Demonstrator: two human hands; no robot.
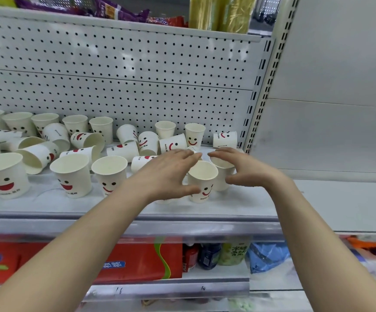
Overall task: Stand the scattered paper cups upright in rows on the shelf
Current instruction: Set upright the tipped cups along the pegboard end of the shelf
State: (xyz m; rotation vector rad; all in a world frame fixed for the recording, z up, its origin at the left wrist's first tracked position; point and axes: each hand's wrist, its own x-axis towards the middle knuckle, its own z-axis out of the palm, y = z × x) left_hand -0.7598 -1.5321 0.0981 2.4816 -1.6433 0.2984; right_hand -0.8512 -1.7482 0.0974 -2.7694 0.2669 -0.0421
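Both hands over the right end of the front cup row on the white metal shelf [238,203].
Left hand [169,174] is spread flat, fingers straight and splayed, thumb down by the left side of an upright white paper cup with a red smile and black dot eyes [202,183], which stands between the two hands. Right hand [243,170] arches over a second upright white paper cup [221,180] just behind the first one, fingers above its rim, thumb at its side; can't tell whether it grips. Left of the left hand, two more upright smile cups [109,174] stand in the front row. Beyond the fingertips, tipped cups [172,144] lie on their sides; one sideways cup [225,139] lies past the right hand, near the white pegboard back panel [137,75].
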